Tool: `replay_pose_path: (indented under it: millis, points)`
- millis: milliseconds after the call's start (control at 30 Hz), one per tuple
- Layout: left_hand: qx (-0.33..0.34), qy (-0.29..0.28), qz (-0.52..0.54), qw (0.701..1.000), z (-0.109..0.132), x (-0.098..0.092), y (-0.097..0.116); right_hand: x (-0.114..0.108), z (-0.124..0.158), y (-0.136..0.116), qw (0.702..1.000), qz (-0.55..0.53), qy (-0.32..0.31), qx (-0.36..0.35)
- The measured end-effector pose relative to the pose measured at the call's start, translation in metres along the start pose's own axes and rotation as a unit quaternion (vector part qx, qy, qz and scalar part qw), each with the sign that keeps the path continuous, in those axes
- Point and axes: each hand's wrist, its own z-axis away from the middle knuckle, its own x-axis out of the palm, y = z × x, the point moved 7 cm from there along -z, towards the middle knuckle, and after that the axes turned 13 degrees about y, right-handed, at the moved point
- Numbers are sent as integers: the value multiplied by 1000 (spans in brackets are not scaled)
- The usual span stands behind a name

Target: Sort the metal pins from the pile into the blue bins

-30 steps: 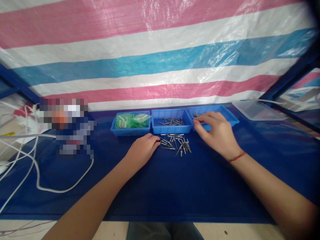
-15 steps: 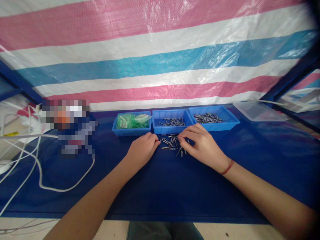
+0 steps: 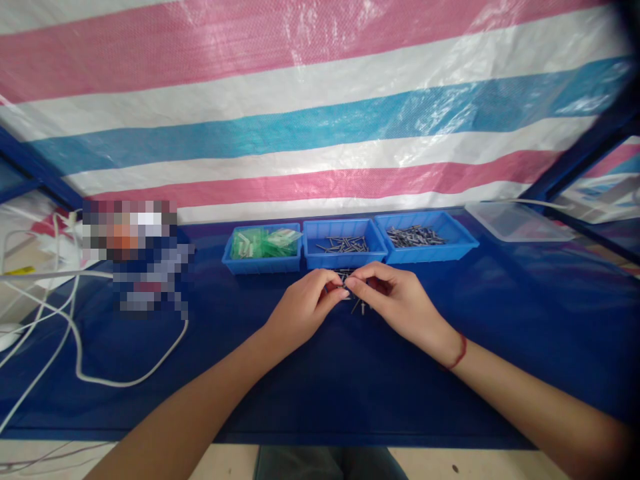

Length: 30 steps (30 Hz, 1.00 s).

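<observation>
My left hand (image 3: 305,305) and my right hand (image 3: 397,297) meet fingertip to fingertip just in front of the blue bins. Each has its thumb and forefinger pinched together; whatever lies between the tips is too small and covered to make out. Below and behind the fingers, a small pile of metal blind rivets (image 3: 363,309) lies on the blue tabletop (image 3: 350,387), mostly hidden by the hands. More rivets (image 3: 346,245) lie in the middle blue bin (image 3: 345,257), right behind the pile.
The right blue bin (image 3: 435,253) holds many rivets, and the left blue bin (image 3: 263,267) holds green-and-clear plastic packets (image 3: 265,243). A translucent lid (image 3: 515,223) lies at the back right. White cables (image 3: 125,384) loop across the left side. A striped sheet (image 3: 320,127) hangs behind.
My left hand has moved right and my right hand slightly left and down, so their fingertips now meet over the pile. Before, they were apart with rivets showing between them.
</observation>
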Motion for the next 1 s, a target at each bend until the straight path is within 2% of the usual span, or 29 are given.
replay_pose_path:
  millis: [200, 333, 467, 533, 633, 733, 867, 1000]
  points:
    - [23, 0, -7, 1000, -1, -3, 1, -1, -2, -7, 999, -20, -3, -26]
    - [30, 31, -9, 999, -2, -11, 3, -1, -2, -6, 999, -10, -11, -32]
    - [31, 67, -19, 997, -3, -17, 4, -2, -3, -9, 995, 48, -25, -78]
    - [16, 67, -41, 997, -3, -17, 1, -8, -8, -10, 990, 85, -13, -111]
    - [10, 23, -81, 996, -1, -12, -6, -32, -25, -6, 979, 132, 61, -140]
    - [33, -24, -112, 993, 2, -5, -11, -67, -46, 10, 959, 204, 150, -127]
    - [57, -59, -141, 987, 4, 2, -15, -111, -66, 31, 898, 366, 227, -90]
    - [65, -71, -148, 984, 4, 3, -13, -135, -69, 42, 863, 416, 280, -60]
